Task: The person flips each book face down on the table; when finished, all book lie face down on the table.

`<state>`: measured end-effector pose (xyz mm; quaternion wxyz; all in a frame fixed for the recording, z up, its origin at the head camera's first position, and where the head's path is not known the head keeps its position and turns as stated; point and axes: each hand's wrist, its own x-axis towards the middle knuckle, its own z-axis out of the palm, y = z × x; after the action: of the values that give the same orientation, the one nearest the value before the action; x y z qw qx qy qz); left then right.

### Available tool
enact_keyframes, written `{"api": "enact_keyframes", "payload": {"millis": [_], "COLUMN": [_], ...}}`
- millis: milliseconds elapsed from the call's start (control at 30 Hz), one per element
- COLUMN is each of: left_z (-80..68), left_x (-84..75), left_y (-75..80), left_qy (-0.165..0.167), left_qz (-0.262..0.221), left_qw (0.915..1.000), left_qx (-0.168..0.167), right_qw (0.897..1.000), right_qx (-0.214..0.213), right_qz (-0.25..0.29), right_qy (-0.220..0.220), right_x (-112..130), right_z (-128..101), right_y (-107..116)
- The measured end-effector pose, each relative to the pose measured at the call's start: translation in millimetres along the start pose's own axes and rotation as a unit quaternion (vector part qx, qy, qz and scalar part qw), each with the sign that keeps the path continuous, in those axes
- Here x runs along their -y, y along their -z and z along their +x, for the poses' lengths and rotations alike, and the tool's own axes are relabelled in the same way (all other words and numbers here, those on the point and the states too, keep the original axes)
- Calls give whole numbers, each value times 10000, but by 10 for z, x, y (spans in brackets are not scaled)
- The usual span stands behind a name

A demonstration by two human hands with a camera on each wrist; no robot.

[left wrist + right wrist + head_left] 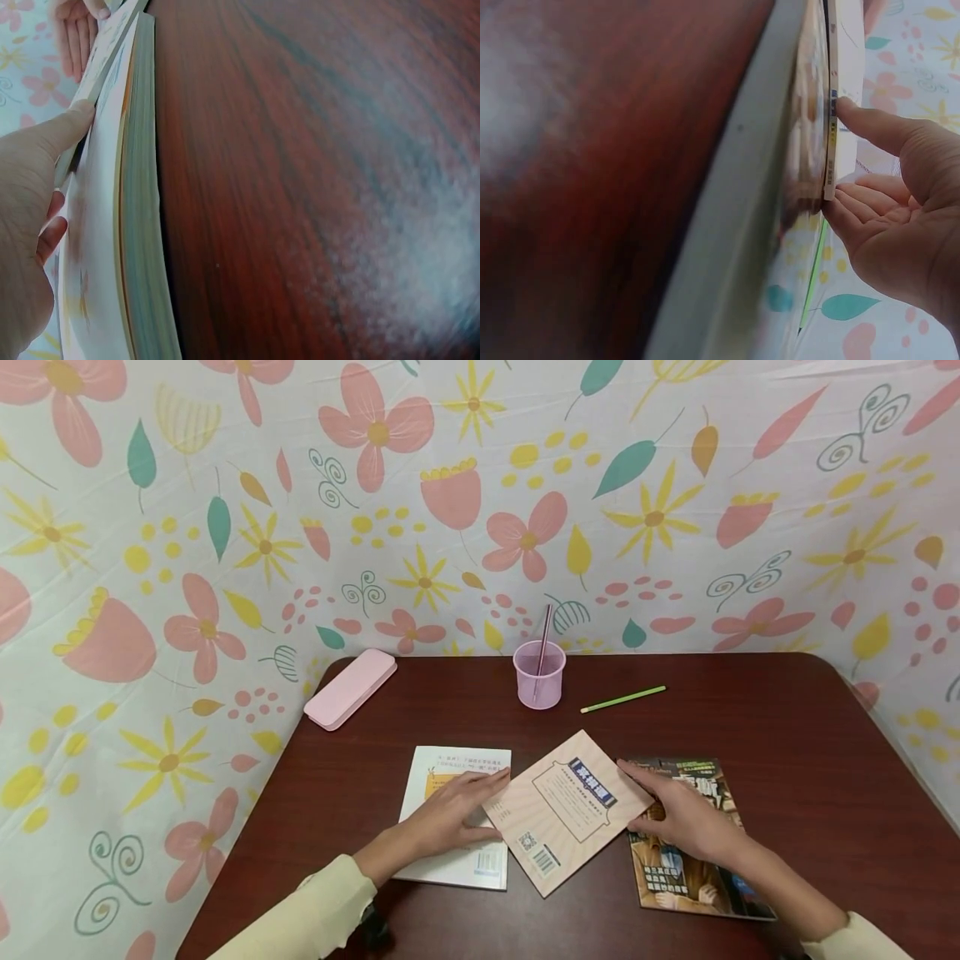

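The pink book [567, 810] is held at two opposite edges. Its left edge is touched by the left hand [450, 814], whose fingers are extended and nearly flat, the thumb [64, 127] being laid along the cover. Its right edge is met by the right hand [686, 818]: the thumb [870, 120] is pressed on the cover, and the loosely bent fingers [866, 199] are set against the edge, so the book is lightly pinched rather than clasped. The book is tilted, resting partly upon its two neighbours.

Left of the pink book, partly beneath it and under the left hand, lies the white book [442, 852]. Right of it, under the right hand, lies the dark magazine [697, 877]. Behind the pink book stands a pink cup [538, 675] with a straw [543, 635] in it. A green pencil [622, 699] lies behind and to the right, a pink case [350, 688] behind and well to the left. All rest on the table [810, 752].
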<state>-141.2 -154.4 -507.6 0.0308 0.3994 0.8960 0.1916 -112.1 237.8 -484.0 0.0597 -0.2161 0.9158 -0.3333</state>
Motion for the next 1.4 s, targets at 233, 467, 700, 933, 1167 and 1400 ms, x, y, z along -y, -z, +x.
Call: {"api": "enact_keyframes", "payload": {"millis": [233, 467, 700, 933, 1167, 1400], "left_z": [-2, -24, -57, -41, -44, -83], "left_x": [-4, -6, 22, -20, -107, -207], "left_y": [10, 11, -42, -28, 4, -7], "left_qy": [-10, -329, -601, -505, -389, -251], "left_qz": [144, 416, 610, 491, 240, 20], "left_qw": [9999, 9985, 9958, 9972, 9988, 9997], "left_qx": [2, -105, -325, -267, -178, 50], "right_qw": [9995, 9994, 9996, 9996, 9992, 9985], "right_qx": [-65, -88, -74, -194, -338, -505], "right_qz": [311, 349, 216, 31, -96, -225], "right_qy": [31, -4, -153, -206, -197, 51], "right_x": [4, 18, 44, 67, 76, 67], "right_z": [-32, -24, -1, 32, 79, 147], "right_y": [-36, -41, -56, -60, -33, -11]}}
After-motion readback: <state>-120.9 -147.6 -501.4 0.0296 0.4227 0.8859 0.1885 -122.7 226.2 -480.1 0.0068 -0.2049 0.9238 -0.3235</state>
